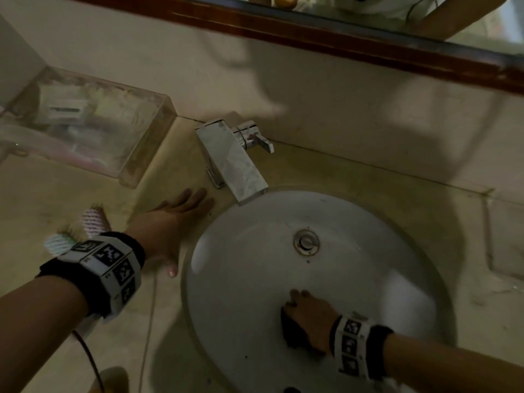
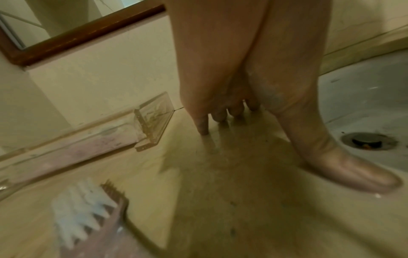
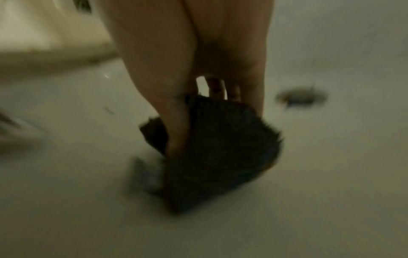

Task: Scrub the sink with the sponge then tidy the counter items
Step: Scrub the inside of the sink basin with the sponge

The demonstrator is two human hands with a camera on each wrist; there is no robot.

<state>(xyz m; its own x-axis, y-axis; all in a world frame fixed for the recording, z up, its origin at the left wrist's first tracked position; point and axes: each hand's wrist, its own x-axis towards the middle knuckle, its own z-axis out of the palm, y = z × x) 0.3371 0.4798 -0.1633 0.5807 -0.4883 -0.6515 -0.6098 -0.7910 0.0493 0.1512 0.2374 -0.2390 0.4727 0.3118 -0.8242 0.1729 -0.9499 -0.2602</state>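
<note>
Right hand (image 1: pixel 307 319) grips the sponge (image 3: pixel 218 157), dark, rough and frayed at the edges, pressed against the near wall of the white sink (image 1: pixel 243 268). Left hand (image 1: pixel 170 222) lies flat, fingers straight, on the counter (image 1: pixel 34 194) beside the basin.

The head view looks steeply down from above the counter (image 1: pixel 170 321), with the sink (image 1: pixel 255 336) toward 5 o'clock and the mirror (image 1: pixel 425 24) along 12. The left wrist view sits low, close behind flat fingers (image 2: pixel 203 122), facing the wall; it shares the drain (image 2: pixel 366 141) at 3 o'clock. The right wrist view is very near inside the basin, blurred, with the same drain (image 3: pixel 302 97) at 2 o'clock
</note>
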